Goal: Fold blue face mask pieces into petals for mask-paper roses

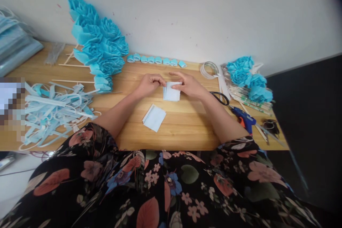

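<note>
A small stack of white and pale blue cut squares [172, 92] is held above the middle of the table. My right hand [188, 83] grips its right side, thumb on top of the upper square. At its upper left corner, the fingertips of my left hand [152, 83] are pinched together, touching the edge; whether a single sheet is between them is too small to tell. A second stack of pale squares [154, 118] lies on the wood nearer to me. Behind my hands, several blue rolled pieces [158, 60] stand in a row along the wall.
Blue fabric roses [98, 42] on sticks fill the back left. Cut strips and ear loops [58, 107] are heaped at left, near packed face masks [16, 46]. At right are a tape roll [209, 70], more roses [251, 78], a blue glue gun [244, 118] and scissors [272, 133].
</note>
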The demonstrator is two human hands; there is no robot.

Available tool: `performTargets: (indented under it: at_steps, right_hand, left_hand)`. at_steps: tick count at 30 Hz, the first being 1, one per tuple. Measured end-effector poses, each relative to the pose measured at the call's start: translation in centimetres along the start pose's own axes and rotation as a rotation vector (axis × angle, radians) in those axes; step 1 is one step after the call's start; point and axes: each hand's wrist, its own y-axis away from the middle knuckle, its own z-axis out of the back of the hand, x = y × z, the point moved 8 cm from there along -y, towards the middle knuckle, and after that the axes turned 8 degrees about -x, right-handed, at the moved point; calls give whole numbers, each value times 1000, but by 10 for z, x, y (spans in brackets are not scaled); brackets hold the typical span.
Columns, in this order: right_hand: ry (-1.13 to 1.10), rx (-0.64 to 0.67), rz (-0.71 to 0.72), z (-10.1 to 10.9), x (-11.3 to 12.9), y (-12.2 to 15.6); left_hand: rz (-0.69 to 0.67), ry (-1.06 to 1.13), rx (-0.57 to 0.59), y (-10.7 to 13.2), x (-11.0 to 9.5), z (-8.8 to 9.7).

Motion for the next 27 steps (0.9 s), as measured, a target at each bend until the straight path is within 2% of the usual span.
performTargets:
  at_steps: [4, 13, 15, 17, 19, 20, 22, 25, 27]
  right_hand:
    - [25, 8, 3, -3, 4, 0]
    - [111, -11, 43, -2, 6, -1]
    - [191, -68, 32, 4, 4, 2]
    - [315, -188, 12, 15, 7, 11]
    - [420, -300, 8, 24, 20, 25]
    - [438, -312, 13, 23, 28, 32]
    - [415, -241, 44, 10, 45, 46]
    - [330, -1, 89, -27, 65, 61]
    - [342, 87, 117, -48, 72, 66]
  left_hand:
    - [-58, -34, 18, 0, -2, -3]
    - [-362, -301, 155, 6, -13, -20]
    - [-378, -331, 159, 6, -13, -21]
    - [-379, -342, 170, 7, -14, -23]
    - [-380, -344, 184, 7, -15, -24]
    - [-380, -345, 185, 8, -15, -25]
    - [-369, -346, 179, 7, -15, -24]
    - [-334, -343, 173, 7, -13, -23]
    - [-317, -330, 177, 6, -12, -23]
